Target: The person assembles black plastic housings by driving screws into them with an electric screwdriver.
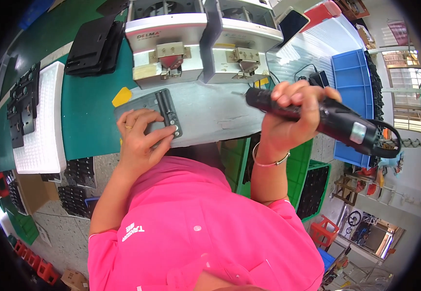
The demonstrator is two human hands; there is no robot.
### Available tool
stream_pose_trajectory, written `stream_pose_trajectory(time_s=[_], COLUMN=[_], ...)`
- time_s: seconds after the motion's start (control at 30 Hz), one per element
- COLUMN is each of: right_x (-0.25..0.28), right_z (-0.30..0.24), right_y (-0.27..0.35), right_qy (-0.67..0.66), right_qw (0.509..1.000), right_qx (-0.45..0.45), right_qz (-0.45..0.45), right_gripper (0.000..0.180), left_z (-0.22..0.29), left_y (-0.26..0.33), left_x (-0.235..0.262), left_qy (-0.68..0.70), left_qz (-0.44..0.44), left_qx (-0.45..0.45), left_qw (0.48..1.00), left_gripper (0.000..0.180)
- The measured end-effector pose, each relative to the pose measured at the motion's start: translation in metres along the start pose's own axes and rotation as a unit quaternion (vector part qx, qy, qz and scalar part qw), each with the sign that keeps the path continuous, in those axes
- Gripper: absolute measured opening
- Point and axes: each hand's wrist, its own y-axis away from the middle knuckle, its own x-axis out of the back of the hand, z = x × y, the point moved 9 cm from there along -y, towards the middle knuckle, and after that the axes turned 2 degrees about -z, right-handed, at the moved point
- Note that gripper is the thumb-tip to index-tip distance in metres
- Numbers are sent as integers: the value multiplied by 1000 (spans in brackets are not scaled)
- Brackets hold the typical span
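Head view: a black electric screwdriver (317,114) is clasped in the right hand (288,121), raised above the surface (210,114); a grey panel (157,114) is pressed flat there under the left hand (140,136).

Screwdriver tip (237,93) blurred; grey plate (145,104) partly under left hand (140,136).

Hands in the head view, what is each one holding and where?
Right hand grips a black electric screwdriver around its body. Left hand holds nothing, pressing flat on a grey plate.
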Motion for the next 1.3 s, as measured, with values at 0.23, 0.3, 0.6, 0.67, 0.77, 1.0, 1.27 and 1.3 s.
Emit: stream_pose_trajectory(time_s=[0.23, 0.3, 0.6, 0.67, 0.77, 1.0, 1.27, 1.3], right_x=[7, 7, 7, 1, -6, -36, -48, -35], right_z=[7, 11, 25, 26, 34, 50, 43, 44], right_y=[-32, -34, -39, -41, -47, -56, -57, -57], right_qy=[12, 18, 28, 39, 88, 67, -337, -131], right_qw=[999, 999, 999, 997, 992, 982, 921, 987], right_qx=[41, 43, 23, 27, -8, -126, 21, -21], right_qz=[-5, -14, -38, -64, -88, -122, -195, -95], right_gripper=[44, 44, 43, 41, 40, 36, 35, 35], left_z=[-1, -1, -2, -2, -2, 1, 5, 5], left_y=[-2, -3, -4, -5, -5, -7, -8, -5], left_x=[-2, -4, -5, -5, -5, -3, 4, 7], left_qy=[-20, -21, -30, -29, -28, -27, -18, -14], left_qz=[-5, -8, -13, -17, -15, -12, -1, 6], left_qx=[6, 6, 13, 15, 12, 17, 16, 17], left_qw=[1000, 1000, 999, 999, 999, 999, 1000, 1000], left_gripper=[23, 23, 23, 23, 23, 20, 20, 21])
